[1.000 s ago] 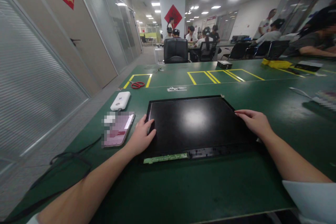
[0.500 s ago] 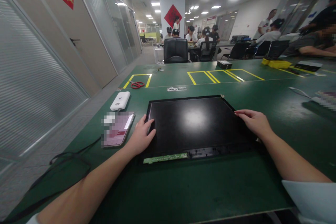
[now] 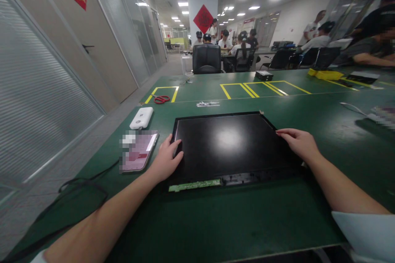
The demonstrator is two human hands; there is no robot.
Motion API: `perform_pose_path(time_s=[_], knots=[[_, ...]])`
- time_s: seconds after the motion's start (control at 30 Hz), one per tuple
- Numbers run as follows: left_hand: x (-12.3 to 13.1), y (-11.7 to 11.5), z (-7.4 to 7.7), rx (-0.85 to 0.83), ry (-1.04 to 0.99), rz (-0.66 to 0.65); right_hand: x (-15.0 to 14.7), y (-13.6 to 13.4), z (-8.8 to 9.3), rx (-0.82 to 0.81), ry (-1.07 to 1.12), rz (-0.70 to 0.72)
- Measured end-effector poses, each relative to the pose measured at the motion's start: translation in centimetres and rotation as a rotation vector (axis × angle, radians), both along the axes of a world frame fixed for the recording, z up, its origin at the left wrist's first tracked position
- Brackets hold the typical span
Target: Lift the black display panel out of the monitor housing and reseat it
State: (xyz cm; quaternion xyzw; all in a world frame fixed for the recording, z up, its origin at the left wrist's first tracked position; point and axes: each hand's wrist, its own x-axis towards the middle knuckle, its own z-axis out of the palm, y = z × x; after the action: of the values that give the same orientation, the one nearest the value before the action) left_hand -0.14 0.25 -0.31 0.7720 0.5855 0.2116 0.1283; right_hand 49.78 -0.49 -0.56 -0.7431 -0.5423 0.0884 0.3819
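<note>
A black LCD screen panel (image 3: 222,144) lies on the green table in front of me, glossy side up, with a ceiling light mirrored in it. Along its near edge runs a narrow green circuit board strip (image 3: 194,185) on the left half. My left hand (image 3: 168,159) grips the left edge, thumb on top of the frame. At the opposite edge my right hand (image 3: 298,143) is closed, thumb and index finger pinching the frame near the upper right. The undersides of the fingers are hidden.
Left of the panel lie a phone (image 3: 140,152) and a white power bank (image 3: 141,118), with a black cable (image 3: 83,183) nearby. Beyond are red-handled scissors (image 3: 161,99), white scraps (image 3: 207,104), yellow tape outlines and a black box (image 3: 263,75). Several people sit further back.
Both hands and the screen panel stay where they were. In the background a standing person has shifted slightly to the right.
</note>
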Motion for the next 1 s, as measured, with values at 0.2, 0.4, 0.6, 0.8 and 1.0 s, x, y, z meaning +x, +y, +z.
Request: perform_pose_path(time_s=[0.2, 0.4, 0.6, 0.8, 1.0], knots=[[0.1, -0.1, 0.2, -0.012, -0.004, 0.011, -0.3, -0.1, 0.4, 0.0, 0.001, -0.006], [0.0, -0.1, 0.3, -0.023, 0.01, -0.01, -0.5, -0.3, 0.6, 0.003, 0.009, -0.002], [0.1, -0.2, 0.3, -0.017, -0.021, -0.008, -1.1, -0.9, 1.3, 0.082, 0.025, -0.043], [0.0, 0.0, 0.1, -0.01, -0.04, -0.002, -1.7, -1.4, 1.9, 0.106, 0.048, -0.071], [0.0, 0.0, 0.3, -0.024, -0.042, -0.003, -0.9, -1.3, 1.6, 0.132, 0.007, -0.051]])
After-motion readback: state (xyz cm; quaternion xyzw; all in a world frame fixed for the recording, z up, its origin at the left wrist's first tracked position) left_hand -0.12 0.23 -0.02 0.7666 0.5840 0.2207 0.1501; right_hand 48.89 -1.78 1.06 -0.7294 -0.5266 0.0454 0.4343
